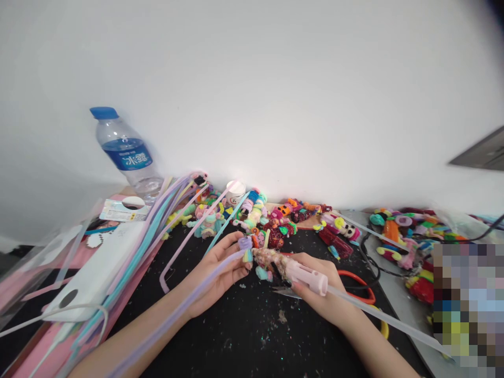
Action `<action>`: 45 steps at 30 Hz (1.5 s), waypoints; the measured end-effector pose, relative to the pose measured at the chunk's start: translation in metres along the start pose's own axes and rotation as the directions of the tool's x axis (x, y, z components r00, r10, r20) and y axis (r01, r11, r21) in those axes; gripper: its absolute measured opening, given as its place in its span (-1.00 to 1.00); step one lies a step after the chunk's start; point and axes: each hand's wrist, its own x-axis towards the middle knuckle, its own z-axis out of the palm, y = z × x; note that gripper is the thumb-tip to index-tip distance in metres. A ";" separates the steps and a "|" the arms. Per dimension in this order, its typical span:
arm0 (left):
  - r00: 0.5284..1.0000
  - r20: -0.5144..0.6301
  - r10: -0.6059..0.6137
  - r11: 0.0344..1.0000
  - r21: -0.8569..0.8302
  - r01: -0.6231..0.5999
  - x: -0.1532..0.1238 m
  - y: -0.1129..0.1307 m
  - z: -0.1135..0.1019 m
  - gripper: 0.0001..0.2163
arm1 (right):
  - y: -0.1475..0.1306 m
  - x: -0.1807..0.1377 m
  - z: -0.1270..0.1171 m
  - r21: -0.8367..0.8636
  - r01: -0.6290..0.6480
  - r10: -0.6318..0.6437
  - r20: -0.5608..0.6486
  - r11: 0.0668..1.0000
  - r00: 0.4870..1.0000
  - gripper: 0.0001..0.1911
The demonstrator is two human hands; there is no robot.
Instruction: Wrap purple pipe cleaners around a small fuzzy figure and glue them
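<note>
Left hand (pixel 221 266) pinching lilac pipe-cleaner coil (pixel 244 243); right hand (pixel 318 289) gripping glue gun (pixel 306 277); coil seemingly formed, lilac stem (pixel 177 319) trailing unwound.

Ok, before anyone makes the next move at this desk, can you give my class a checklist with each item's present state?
1. Glue gun gripped: ok, in the right hand.
2. Glue stick loaded: ok, it sticks out behind.
3. Lilac fuzzy piece held: ok, in the left hand.
4. Left fingers away from the crusted tip: not ok, they look close.
5. Scissors out of the way: not ok, by the right hand.
6. Gun hot: cannot tell.
</note>
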 end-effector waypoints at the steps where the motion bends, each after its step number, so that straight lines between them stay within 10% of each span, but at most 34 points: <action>1: 1.000 0.003 0.001 1.000 -0.002 -0.001 0.000 0.000 0.000 -0.60 | 0.000 0.000 0.000 0.003 -0.001 0.001 0.001 1.000 1.000 -0.84; 21: 0.999 0.000 0.038 0.999 -0.012 -0.038 0.001 0.000 -0.004 -0.61 | 0.011 -0.005 0.001 -0.230 -0.030 0.010 -0.090 0.973 0.996 -0.83; 28: 0.991 0.011 0.133 0.984 0.120 -0.133 0.003 -0.006 -0.007 -0.74 | 0.023 0.001 -0.005 -0.512 -0.299 0.133 -0.335 0.805 0.933 -0.57; 37: 0.967 0.015 0.256 0.826 0.516 -0.226 0.005 -0.008 -0.009 -0.80 | 0.021 0.004 0.000 -0.646 -0.455 0.297 -0.345 0.613 0.890 -0.57; 45: 0.957 0.104 0.270 0.764 0.582 -0.279 0.003 -0.015 -0.003 -0.84 | -0.013 -0.002 0.014 -0.364 0.084 -0.164 -0.195 0.927 0.967 -0.66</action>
